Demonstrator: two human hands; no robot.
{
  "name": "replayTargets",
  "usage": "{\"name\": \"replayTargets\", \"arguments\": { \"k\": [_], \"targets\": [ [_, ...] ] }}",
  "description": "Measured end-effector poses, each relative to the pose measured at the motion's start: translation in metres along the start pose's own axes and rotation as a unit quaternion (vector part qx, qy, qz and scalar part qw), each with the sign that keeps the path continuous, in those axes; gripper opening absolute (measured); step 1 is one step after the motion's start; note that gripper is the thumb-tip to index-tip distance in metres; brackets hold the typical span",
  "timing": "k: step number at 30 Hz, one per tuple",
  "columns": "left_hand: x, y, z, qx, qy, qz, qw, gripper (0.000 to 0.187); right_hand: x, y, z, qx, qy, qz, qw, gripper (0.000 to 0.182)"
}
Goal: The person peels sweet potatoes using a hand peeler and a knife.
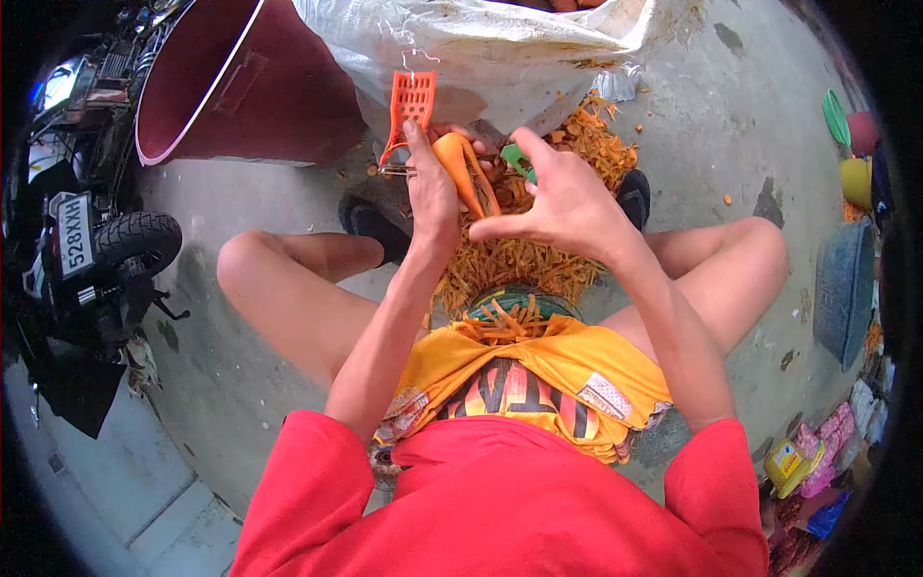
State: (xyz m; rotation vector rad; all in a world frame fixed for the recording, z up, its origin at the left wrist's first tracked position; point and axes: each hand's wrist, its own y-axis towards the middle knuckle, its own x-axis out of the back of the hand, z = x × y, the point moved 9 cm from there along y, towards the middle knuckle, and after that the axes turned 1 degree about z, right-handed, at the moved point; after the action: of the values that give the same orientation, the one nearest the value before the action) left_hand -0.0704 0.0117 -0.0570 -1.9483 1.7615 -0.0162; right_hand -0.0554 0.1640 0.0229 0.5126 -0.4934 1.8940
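My left hand [435, 192] is closed around a peeled carrot [460, 165], held over the heap on the floor. The carrot has a long dark split down its side. Under my left thumb is also an orange peeler [413, 101] with a slotted handle, its metal blade at the lower end. My right hand [567, 197] is just right of the carrot, fingers curled on a small green tool [518, 162] and thumb stretched toward the carrot's lower end. Most of the green tool is hidden by the fingers. Carrot peelings [510, 264] lie below both hands.
A large white sack [471, 67] stands ahead, beside a tilted maroon tub [317, 115]. A motorcycle [135, 240] is at the left. On the right are a dark basin [844, 293] and a yellow container [788, 466]. A basket [553, 305] with peelings sits between my legs.
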Motion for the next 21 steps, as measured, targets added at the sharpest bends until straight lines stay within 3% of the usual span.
{"name": "replayTargets", "arguments": {
  "k": [2,7,21],
  "targets": [
    [0.001,0.001,0.000,0.001,0.002,-0.009,1.000,0.071,-0.005,0.002,-0.001,-0.010,-0.088,0.009,0.996,0.095],
    [0.002,-0.005,-0.003,0.011,0.038,-0.031,0.999,0.071,-0.009,0.006,0.001,0.001,-0.139,0.005,0.990,0.091],
    [0.018,0.002,-0.011,-0.068,0.091,-0.092,0.989,0.071,-0.028,0.000,0.004,0.015,-0.182,0.030,0.983,0.084]
  ]
}}
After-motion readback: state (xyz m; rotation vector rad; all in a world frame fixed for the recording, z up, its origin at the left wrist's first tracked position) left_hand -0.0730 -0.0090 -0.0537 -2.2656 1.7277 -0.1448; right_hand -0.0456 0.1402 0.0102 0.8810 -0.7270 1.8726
